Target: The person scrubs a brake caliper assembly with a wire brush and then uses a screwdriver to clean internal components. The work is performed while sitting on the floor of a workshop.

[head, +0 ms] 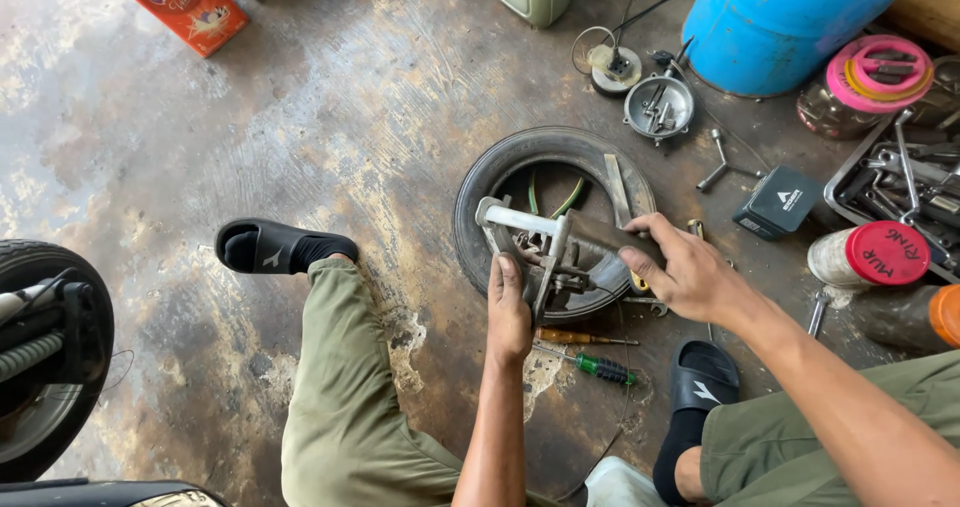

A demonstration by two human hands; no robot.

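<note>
Hands first: we have both on a metal puller tool point(530, 252) sitting over the middle of a small tyre point(552, 222) that lies flat on the stained concrete floor point(330, 117). Our left hand point(508, 312) is closed around the tool's lower frame at the tyre's near edge, and it is the nearer hand. Our right hand point(680, 272) is clamped on a dark handle point(605, 235) over the tyre's right side. The tool's pale bar point(515, 219) runs left to right across the tyre, so its long axis lies crosswise to our left forearm. Two screwdrivers point(590, 352) lie just below the tyre, between our sandalled feet. A tray of spanners point(900, 182) sits well to the tyre's right, beside a red-lidded jar point(870, 255).
</note>
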